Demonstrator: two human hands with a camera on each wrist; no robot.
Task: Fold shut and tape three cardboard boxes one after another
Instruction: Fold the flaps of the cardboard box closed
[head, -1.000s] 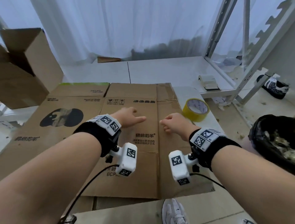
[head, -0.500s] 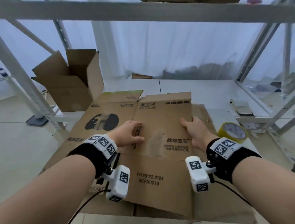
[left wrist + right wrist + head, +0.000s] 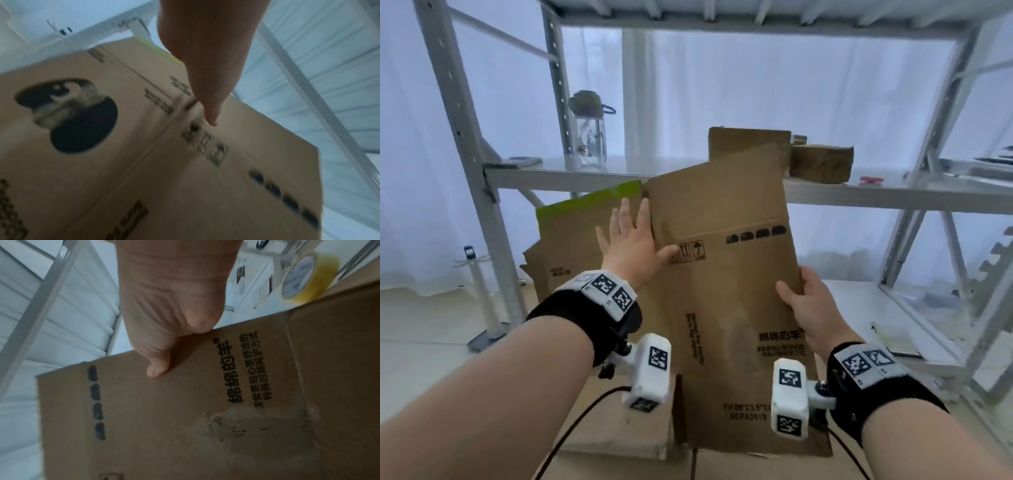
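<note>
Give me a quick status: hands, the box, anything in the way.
Left hand open, flat against the flattened box. Right hand grips its right edge. Box raised on end, unformed, no tape on. Shelf rack close behind it.

- Both forearms are bare, with no sleeves.
- The left wrist carries a black wristband (image 3: 599, 329) topped by a white plate with two black-and-white square markers (image 3: 610, 290).
- Under it hangs a white camera block (image 3: 649, 371), marker-tagged, fixed with dark screws; a black cable (image 3: 571, 425) trails from it.
- The right wrist wears a matching black band (image 3: 873, 394) and white camera block (image 3: 789, 397).
</note>
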